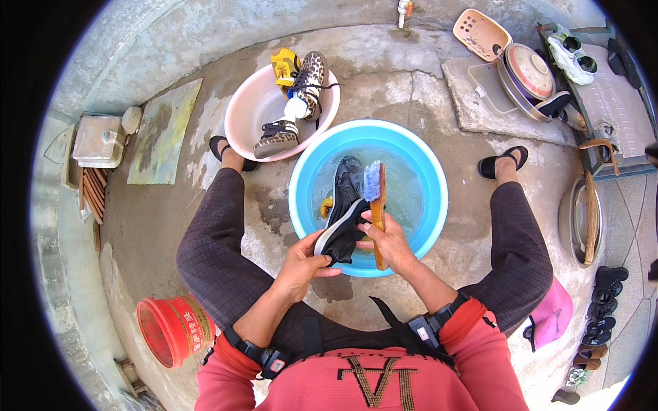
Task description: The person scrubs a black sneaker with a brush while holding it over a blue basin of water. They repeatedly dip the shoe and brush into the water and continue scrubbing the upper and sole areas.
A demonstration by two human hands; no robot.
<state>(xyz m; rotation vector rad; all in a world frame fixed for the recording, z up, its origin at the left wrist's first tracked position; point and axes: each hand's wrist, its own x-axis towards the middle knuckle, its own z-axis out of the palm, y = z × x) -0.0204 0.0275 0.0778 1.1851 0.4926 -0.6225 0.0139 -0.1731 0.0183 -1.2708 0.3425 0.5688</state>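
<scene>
A black shoe with a pale sole [343,234] is tilted over the near part of a blue plastic basin [437,205] of water. My left hand [303,262] grips the shoe's near end. In my right hand [388,239] is a wooden-handled brush with bluish bristles [377,192], held bristles up; these fingers are beside the shoe, and whether they also hold it I cannot tell. Another dark shoe [349,177] lies partly in the water, with something yellow [326,207] at its left. Behind, a pink basin [241,110] holds leopard-print shoes [277,137] and a yellow shoe [286,66].
A red bucket [175,329] stands near my left knee. At the right are a metal basin [568,221] with a short broom [591,221], a row of shoes [601,323] and a low table [617,97]. A lidded bowl [529,72] and a tap [403,13] are farther back.
</scene>
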